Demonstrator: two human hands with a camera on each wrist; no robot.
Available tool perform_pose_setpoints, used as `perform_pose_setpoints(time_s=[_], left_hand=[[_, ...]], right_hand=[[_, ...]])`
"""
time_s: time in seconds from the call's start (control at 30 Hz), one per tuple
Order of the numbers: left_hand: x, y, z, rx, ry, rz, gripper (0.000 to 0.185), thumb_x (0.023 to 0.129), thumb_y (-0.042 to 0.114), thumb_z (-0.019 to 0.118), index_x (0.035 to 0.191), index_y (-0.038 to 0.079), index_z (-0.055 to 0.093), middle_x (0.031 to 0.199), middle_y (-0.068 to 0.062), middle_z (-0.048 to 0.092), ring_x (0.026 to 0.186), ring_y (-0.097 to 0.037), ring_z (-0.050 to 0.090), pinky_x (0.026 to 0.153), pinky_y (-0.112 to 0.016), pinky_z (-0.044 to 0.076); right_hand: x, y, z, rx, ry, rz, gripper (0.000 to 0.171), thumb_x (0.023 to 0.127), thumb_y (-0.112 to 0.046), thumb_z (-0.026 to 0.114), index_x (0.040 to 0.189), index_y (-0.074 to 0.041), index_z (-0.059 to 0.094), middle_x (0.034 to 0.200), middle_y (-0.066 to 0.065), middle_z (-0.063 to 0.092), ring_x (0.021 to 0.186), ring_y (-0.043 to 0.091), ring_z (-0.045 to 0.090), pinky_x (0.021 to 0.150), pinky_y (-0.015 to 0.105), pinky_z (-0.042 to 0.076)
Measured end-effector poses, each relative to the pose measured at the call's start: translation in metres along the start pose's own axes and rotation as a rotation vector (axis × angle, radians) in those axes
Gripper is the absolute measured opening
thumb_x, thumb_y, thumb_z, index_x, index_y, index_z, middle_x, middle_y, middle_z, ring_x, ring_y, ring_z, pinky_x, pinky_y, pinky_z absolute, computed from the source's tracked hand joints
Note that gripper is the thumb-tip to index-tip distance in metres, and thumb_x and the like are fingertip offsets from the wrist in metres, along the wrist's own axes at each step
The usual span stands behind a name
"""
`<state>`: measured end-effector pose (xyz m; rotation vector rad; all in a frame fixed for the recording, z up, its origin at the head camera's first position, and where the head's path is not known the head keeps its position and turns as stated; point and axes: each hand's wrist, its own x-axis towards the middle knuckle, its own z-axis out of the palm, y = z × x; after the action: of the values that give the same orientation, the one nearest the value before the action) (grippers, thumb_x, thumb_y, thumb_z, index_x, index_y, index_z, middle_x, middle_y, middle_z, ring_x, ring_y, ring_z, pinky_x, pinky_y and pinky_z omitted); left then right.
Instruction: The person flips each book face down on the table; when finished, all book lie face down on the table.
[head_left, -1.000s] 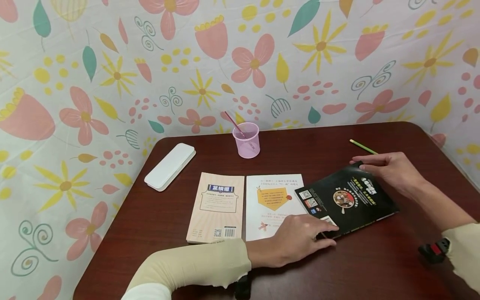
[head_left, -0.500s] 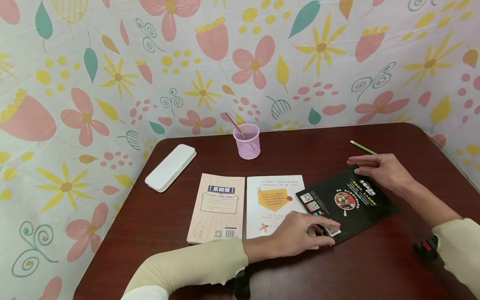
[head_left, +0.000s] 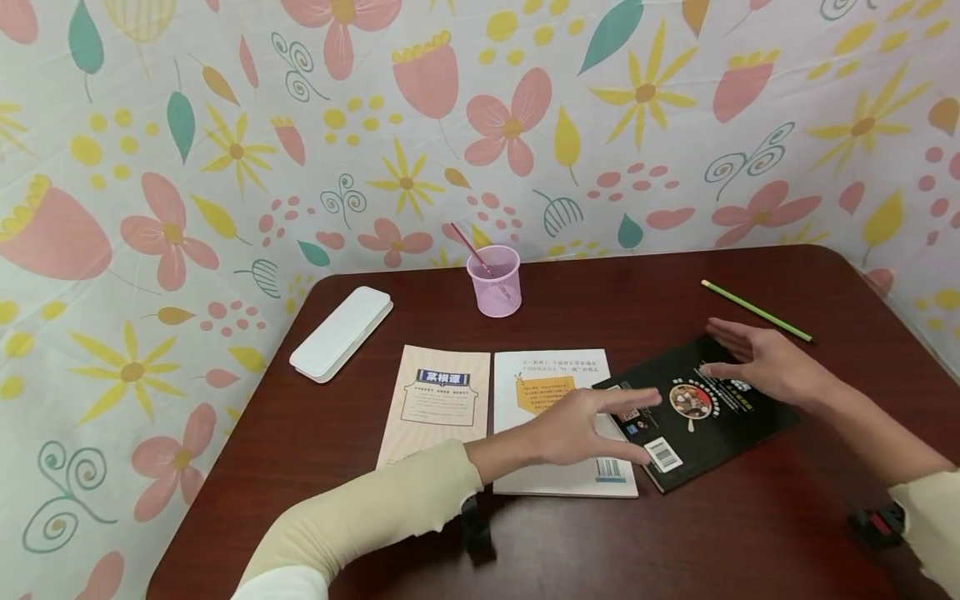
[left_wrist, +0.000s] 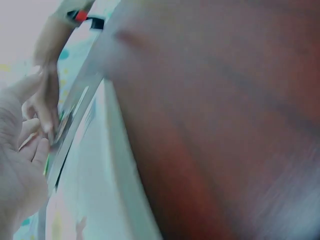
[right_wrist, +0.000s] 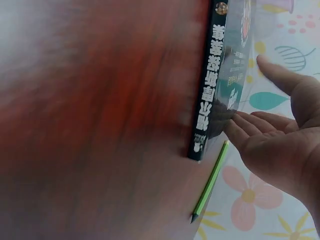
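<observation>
A black book (head_left: 701, 421) lies flat on the dark wooden table (head_left: 675, 542), its left corner over a white book (head_left: 551, 392). My left hand (head_left: 615, 421) hovers with straight fingers over that overlap, holding nothing. My right hand (head_left: 731, 354) is open above the black book's far right part. In the right wrist view the right hand (right_wrist: 272, 135) is spread beside the black book's spine (right_wrist: 214, 85), with a green pencil (right_wrist: 210, 182) just below. The left wrist view is blurred; my left hand (left_wrist: 22, 165) shows at the left edge.
A beige book (head_left: 435, 396) lies left of the white one. A white pencil case (head_left: 341, 333) sits at the back left, a pink cup (head_left: 495, 282) with a stick in it at the back centre. The green pencil (head_left: 757, 310) lies back right. A flowered cloth surrounds the table.
Both hands have let go of the black book and lifted off it with fingers spread. The book has settled flat, its barcode corner uncovered. The right hand left the far corner.
</observation>
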<state>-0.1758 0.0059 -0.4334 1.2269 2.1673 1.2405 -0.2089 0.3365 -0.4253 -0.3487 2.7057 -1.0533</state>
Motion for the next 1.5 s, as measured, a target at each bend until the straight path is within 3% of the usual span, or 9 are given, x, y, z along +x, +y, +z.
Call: perform_pose_setpoints(time_s=[0.1, 0.2, 0.4, 0.63, 0.8, 1.13, 1.27, 1.5], left_hand=[[0.002, -0.006, -0.011, 0.022, 0.000, -0.010, 0.088, 0.092, 0.025, 0.087, 0.165, 0.013, 0.040, 0.164, 0.008, 0.046, 0.141, 0.005, 0.046, 0.115, -0.017, 0.036], [0.004, -0.012, -0.018, 0.100, 0.010, -0.029, 0.097, 0.090, 0.030, 0.088, 0.168, 0.013, 0.033, 0.170, 0.005, 0.036, 0.149, 0.005, 0.033, 0.119, -0.017, 0.029], [0.007, -0.020, -0.021, 0.290, -0.012, -0.094, 0.106, 0.089, 0.038, 0.088, 0.170, 0.011, 0.025, 0.173, 0.002, 0.030, 0.153, -0.005, 0.031, 0.120, -0.016, 0.025], [0.005, -0.025, -0.021, 0.425, -0.031, -0.099, 0.101, 0.094, 0.039, 0.084, 0.170, 0.009, 0.025, 0.171, -0.001, 0.033, 0.152, -0.008, 0.036, 0.120, -0.017, 0.027], [0.004, -0.029, -0.020, 0.473, -0.025, -0.096, 0.099, 0.095, 0.041, 0.082, 0.169, 0.007, 0.026, 0.172, -0.003, 0.031, 0.155, -0.011, 0.032, 0.123, -0.021, 0.024], [0.004, -0.031, -0.017, 0.476, 0.000, -0.089, 0.090, 0.097, 0.040, 0.080, 0.166, 0.006, 0.033, 0.170, -0.005, 0.037, 0.155, -0.015, 0.035, 0.124, -0.022, 0.022], [0.002, -0.030, -0.016, 0.466, 0.024, -0.094, 0.079, 0.100, 0.037, 0.077, 0.165, 0.009, 0.039, 0.166, -0.002, 0.043, 0.152, -0.011, 0.039, 0.122, -0.022, 0.027], [-0.002, -0.030, -0.012, 0.489, 0.085, -0.046, 0.068, 0.100, 0.032, 0.078, 0.158, 0.010, 0.051, 0.156, 0.000, 0.056, 0.139, -0.005, 0.054, 0.113, -0.018, 0.040]], right_hand=[[-0.008, 0.001, 0.001, 0.008, -0.016, -0.016, 0.101, 0.099, -0.034, 0.079, 0.164, 0.012, 0.017, 0.164, 0.038, 0.028, 0.148, 0.059, 0.033, 0.102, 0.018, 0.048], [-0.016, 0.003, 0.001, 0.030, -0.032, -0.039, 0.105, 0.096, -0.030, 0.082, 0.165, 0.011, 0.014, 0.165, 0.039, 0.025, 0.148, 0.059, 0.029, 0.087, -0.003, 0.032], [-0.036, 0.010, 0.002, 0.041, -0.092, -0.056, 0.114, 0.090, -0.022, 0.087, 0.166, 0.008, 0.008, 0.166, 0.040, 0.020, 0.150, 0.052, 0.027, 0.088, 0.001, 0.031], [-0.053, 0.021, 0.004, -0.012, -0.106, -0.088, 0.119, 0.084, -0.022, 0.092, 0.167, 0.007, 0.012, 0.163, 0.042, 0.025, 0.141, -0.011, 0.025, 0.090, 0.002, 0.030], [-0.057, 0.027, 0.004, 0.027, -0.085, -0.102, 0.114, 0.082, -0.017, 0.091, 0.166, 0.008, 0.017, 0.161, 0.043, 0.028, 0.125, -0.032, 0.022, 0.089, 0.000, 0.034], [-0.063, 0.035, 0.007, 0.019, -0.002, -0.147, 0.106, 0.079, -0.011, 0.092, 0.163, 0.009, 0.029, 0.156, 0.043, 0.038, 0.122, -0.036, 0.024, 0.088, -0.001, 0.037], [-0.063, 0.036, 0.007, -0.026, 0.048, -0.175, 0.100, 0.077, -0.009, 0.093, 0.159, 0.010, 0.038, 0.151, 0.043, 0.044, 0.123, -0.036, 0.026, 0.086, -0.001, 0.039], [-0.063, 0.035, 0.005, -0.112, 0.100, -0.169, 0.092, 0.076, -0.011, 0.095, 0.153, 0.009, 0.049, 0.144, 0.037, 0.056, 0.117, -0.036, 0.029, 0.083, 0.000, 0.037]])
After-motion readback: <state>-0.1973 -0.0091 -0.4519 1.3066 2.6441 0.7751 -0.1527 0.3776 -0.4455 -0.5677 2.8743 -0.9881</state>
